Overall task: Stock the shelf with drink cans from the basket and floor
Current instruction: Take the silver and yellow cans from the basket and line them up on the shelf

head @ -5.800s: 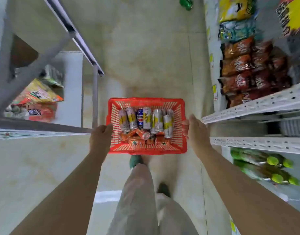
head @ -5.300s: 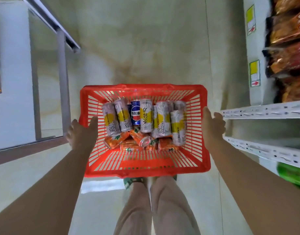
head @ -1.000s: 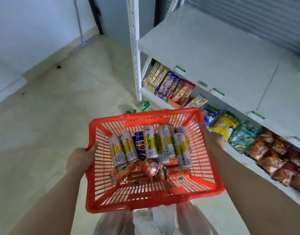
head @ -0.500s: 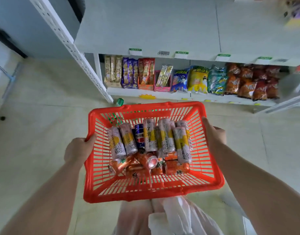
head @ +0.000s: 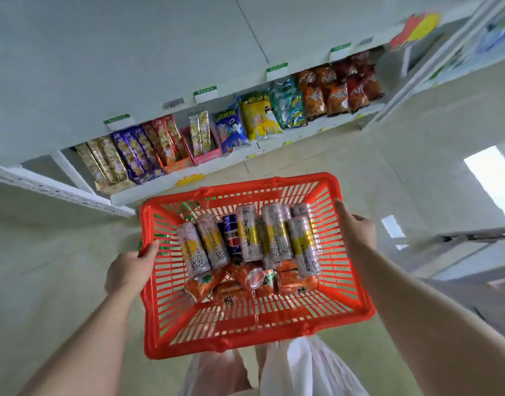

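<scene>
I carry a red plastic basket (head: 240,335) in front of me at waist height. My left hand (head: 128,270) grips its left rim and my right hand (head: 357,232) grips its right rim. Inside lie several tall silver-and-yellow cans (head: 274,238), one blue cola can (head: 232,238) and several orange cans (head: 245,281) at the near end. A wide bare white shelf (head: 160,52) spreads ahead of the basket. Green shows through the basket's far left slats; what it is cannot be told.
The lower shelf (head: 245,155) holds biscuit boxes (head: 125,155) on the left and snack bags (head: 288,110) on the right. A white upright post (head: 54,187) slants at the left. Tiled floor lies around; a grey shelf edge (head: 474,235) juts in at right.
The view has swung right and closer to the snack shelves. Both hands keep their grip on the basket rims. The green can on the floor is now out of sight behind the basket.
</scene>
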Demonstrator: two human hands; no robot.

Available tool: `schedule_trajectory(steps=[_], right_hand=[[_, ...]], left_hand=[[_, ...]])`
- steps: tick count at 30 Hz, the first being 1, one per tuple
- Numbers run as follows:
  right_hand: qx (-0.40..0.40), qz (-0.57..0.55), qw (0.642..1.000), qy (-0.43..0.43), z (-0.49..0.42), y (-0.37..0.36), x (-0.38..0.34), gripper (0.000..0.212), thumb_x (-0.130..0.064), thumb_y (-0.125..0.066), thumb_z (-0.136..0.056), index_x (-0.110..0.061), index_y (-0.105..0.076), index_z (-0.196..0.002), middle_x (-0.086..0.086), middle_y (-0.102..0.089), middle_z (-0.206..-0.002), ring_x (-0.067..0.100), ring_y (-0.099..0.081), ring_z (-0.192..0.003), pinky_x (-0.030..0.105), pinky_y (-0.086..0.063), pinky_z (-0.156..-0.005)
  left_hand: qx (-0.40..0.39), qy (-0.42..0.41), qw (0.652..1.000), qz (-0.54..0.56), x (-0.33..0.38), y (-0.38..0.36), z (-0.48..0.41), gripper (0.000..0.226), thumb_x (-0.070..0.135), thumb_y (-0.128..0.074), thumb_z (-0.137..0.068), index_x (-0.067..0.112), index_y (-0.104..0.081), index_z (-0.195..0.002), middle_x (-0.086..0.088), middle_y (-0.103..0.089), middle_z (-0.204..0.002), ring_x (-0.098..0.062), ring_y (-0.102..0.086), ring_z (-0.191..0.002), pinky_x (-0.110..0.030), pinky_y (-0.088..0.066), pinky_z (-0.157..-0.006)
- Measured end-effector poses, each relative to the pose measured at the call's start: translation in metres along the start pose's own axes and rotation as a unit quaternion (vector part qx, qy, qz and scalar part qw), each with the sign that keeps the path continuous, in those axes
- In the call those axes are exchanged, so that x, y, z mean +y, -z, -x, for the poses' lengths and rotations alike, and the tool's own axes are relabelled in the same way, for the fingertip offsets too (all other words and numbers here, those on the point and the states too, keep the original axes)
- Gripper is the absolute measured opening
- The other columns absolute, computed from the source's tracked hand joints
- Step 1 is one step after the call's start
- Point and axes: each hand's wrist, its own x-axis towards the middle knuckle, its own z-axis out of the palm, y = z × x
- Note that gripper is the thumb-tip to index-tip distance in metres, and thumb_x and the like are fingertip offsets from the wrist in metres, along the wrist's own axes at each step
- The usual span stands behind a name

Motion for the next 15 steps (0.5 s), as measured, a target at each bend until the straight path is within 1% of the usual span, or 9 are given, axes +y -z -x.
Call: schedule_trajectory(steps=[2,4,7,9,10,11,13,15], right_hand=[[0.024,-0.029,0.999,-0.013,0.003,0.001,0.009,0.056,-0.071,-0.061,-0.078,-0.015,-0.07,-0.072,0.001,-0.071,-0.06,0.019,-0.067,-0.052,0.023,-0.052,-0.055],[0.066,-0.051,0.996,-0.029,0.007,0.001,0.021,0.058,-0.072,-0.059,-0.078,-0.016,-0.068,-0.071,0.002,-0.07,-0.063,0.017,-0.065,-0.051,0.021,-0.048,-0.052],[0.127,-0.097,0.985,-0.06,0.014,-0.002,0.04,0.058,-0.073,-0.059,-0.078,-0.016,-0.067,-0.068,-0.002,-0.066,-0.062,0.014,-0.063,-0.051,0.019,-0.043,-0.05],[0.156,-0.124,0.977,-0.081,0.016,-0.006,0.056,0.06,-0.075,-0.06,-0.075,-0.016,-0.068,-0.068,-0.002,-0.067,-0.062,0.014,-0.064,-0.053,0.021,-0.044,-0.053],[0.164,-0.14,0.972,-0.093,0.017,-0.009,0.066,0.06,-0.075,-0.062,-0.073,-0.015,-0.069,-0.069,-0.001,-0.068,-0.063,0.014,-0.065,-0.053,0.021,-0.046,-0.053],[0.171,-0.158,0.967,-0.104,0.016,-0.011,0.076,0.06,-0.075,-0.064,-0.072,-0.016,-0.071,-0.07,0.0,-0.07,-0.064,0.016,-0.067,-0.055,0.023,-0.05,-0.055],[0.19,-0.193,0.954,-0.128,0.008,-0.016,0.097,0.062,-0.078,-0.067,-0.065,-0.016,-0.073,-0.071,0.001,-0.073,-0.068,0.02,-0.071,-0.06,0.033,-0.06,-0.065],[0.209,-0.22,0.941,-0.147,-0.004,-0.021,0.116,0.064,-0.079,-0.069,-0.059,-0.015,-0.073,-0.066,0.002,-0.074,-0.067,0.022,-0.073,-0.064,0.041,-0.062,-0.073]], left_hand=[[-0.011,-0.031,0.999,-0.024,0.017,0.001,-0.018,0.066,0.071,-0.045,-0.083,0.012,-0.07,-0.074,-0.013,-0.068,-0.074,-0.033,-0.063,-0.074,-0.035,-0.051,-0.069],[-0.025,-0.066,0.996,-0.046,0.036,0.003,-0.035,0.064,0.071,-0.045,-0.083,0.013,-0.069,-0.075,-0.013,-0.068,-0.077,-0.033,-0.063,-0.075,-0.035,-0.052,-0.071],[-0.035,-0.114,0.99,-0.077,0.065,0.006,-0.057,0.066,0.072,-0.043,-0.083,0.01,-0.066,-0.071,-0.013,-0.068,-0.076,-0.033,-0.063,-0.073,-0.038,-0.053,-0.073],[-0.037,-0.151,0.983,-0.099,0.086,0.005,-0.067,0.064,0.067,-0.045,-0.086,0.008,-0.06,-0.066,-0.011,-0.064,-0.072,-0.03,-0.059,-0.068,-0.035,-0.049,-0.069],[-0.037,-0.169,0.979,-0.11,0.096,0.003,-0.071,0.061,0.064,-0.045,-0.088,0.008,-0.059,-0.066,-0.011,-0.062,-0.072,-0.029,-0.055,-0.068,-0.034,-0.045,-0.067],[-0.037,-0.189,0.974,-0.123,0.107,0.0,-0.075,0.059,0.062,-0.045,-0.089,0.008,-0.061,-0.071,-0.014,-0.061,-0.076,-0.029,-0.052,-0.07,-0.033,-0.041,-0.067],[-0.037,-0.229,0.96,-0.157,0.124,-0.01,-0.086,0.06,0.061,-0.044,-0.09,0.008,-0.07,-0.092,-0.02,-0.064,-0.088,-0.035,-0.056,-0.078,-0.034,-0.04,-0.069],[-0.038,-0.266,0.944,-0.191,0.141,-0.024,-0.095,0.06,0.061,-0.043,-0.091,0.011,-0.068,-0.113,-0.022,-0.066,-0.103,-0.04,-0.061,-0.094,-0.036,-0.041,-0.073]])
